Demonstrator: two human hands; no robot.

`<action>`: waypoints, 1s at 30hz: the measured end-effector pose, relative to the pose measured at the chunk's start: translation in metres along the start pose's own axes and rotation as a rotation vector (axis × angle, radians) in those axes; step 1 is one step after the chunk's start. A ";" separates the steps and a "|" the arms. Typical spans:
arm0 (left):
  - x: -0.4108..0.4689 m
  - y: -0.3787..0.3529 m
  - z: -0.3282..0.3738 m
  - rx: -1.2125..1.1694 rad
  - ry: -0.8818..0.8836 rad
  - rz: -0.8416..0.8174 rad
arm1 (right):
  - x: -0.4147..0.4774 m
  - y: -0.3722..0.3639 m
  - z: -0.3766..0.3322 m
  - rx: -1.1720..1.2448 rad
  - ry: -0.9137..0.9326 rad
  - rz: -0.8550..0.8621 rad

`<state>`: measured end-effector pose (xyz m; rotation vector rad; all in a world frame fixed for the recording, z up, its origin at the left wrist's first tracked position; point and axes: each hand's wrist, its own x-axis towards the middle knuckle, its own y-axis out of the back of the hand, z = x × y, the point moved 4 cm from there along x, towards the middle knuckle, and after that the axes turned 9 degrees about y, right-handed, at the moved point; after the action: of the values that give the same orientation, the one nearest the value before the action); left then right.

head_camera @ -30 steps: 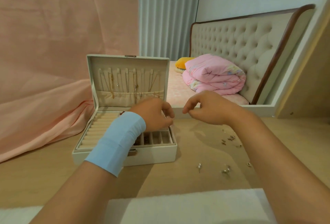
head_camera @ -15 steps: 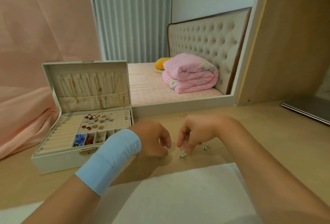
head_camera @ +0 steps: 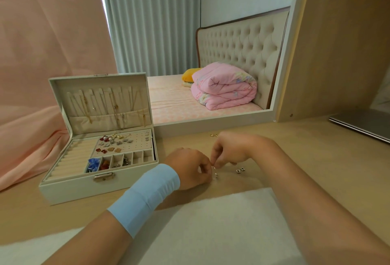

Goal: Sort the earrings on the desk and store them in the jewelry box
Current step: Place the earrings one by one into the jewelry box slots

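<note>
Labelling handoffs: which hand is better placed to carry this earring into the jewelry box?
Probably left. Both hands meet at the earring, but the left hand is on the side of the open jewelry box. The right hand would have to cross over it, and sits nearer the loose earrings.

I've got the left hand (head_camera: 191, 168) off the jewelry box (head_camera: 63, 190) now. A second ago it hung over the compartments, and now the whole tray shows. Both hands have dropped to the desk (head_camera: 316, 138) right of the box, toward the front edge. Half a second back there was a gap between them. Now the right hand (head_camera: 230, 151) has closed in, and both sets of fingertips pinch a small silver earring (head_camera: 215, 173).
</note>
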<state>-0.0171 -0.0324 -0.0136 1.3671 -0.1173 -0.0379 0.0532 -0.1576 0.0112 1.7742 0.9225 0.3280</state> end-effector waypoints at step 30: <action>-0.065 0.092 -0.134 -0.627 0.363 0.294 | 0.055 0.011 -0.120 0.341 0.360 0.493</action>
<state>-0.0711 0.1227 0.0460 0.7043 0.0036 0.3899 0.0208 -0.0379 0.0577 2.3028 0.8070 0.8709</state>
